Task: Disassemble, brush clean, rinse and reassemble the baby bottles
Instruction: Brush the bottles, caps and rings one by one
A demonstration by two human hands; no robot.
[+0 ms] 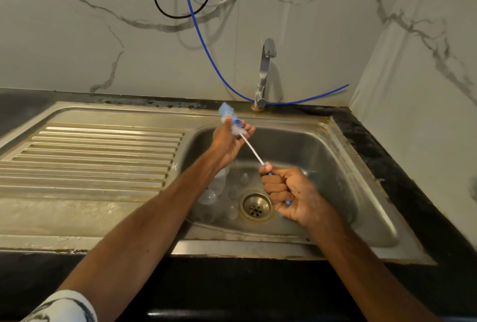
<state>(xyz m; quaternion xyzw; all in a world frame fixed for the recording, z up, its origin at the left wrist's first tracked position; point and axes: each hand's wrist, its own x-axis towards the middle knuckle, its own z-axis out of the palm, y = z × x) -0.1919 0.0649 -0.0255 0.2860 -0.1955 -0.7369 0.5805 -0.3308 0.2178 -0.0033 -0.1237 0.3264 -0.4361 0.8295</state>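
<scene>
The brush (251,150) lies on a diagonal just above the middle of the frame, its long axis running from lower right to upper left. The right hand (291,195) is wrapped in a fist round the blue handle, its fingers (273,185) curled tight and pressed together. The thin white stem rises from that fist to the left hand (229,141). There the fingers (247,130) curl round a small blue collar (237,123), apparently a bottle's screw ring, though blur hides its details. The blue and white bristle head (225,111) passes through the collar and sticks out beyond it toward the upper left. Collar and bristles therefore sit on one line, and any scrubbing stroke has to run along that line, probably driven by the right hand while the left steadies the collar. Both hands hang over the basin of the sink (335,167), with the left farther back, near its rear rim.

On the basin floor, under the left forearm, clear bottles (220,179) lie with their tops off. Several clear teats (244,179) stand near the drain (256,205). I judge the work to be at the brushing stage, with rinsing and reassembly not yet done.

The tap (265,71) stands behind the basin, and no water shows at its spout. The dark tabletop (407,192) borders the sink on the right.
</scene>
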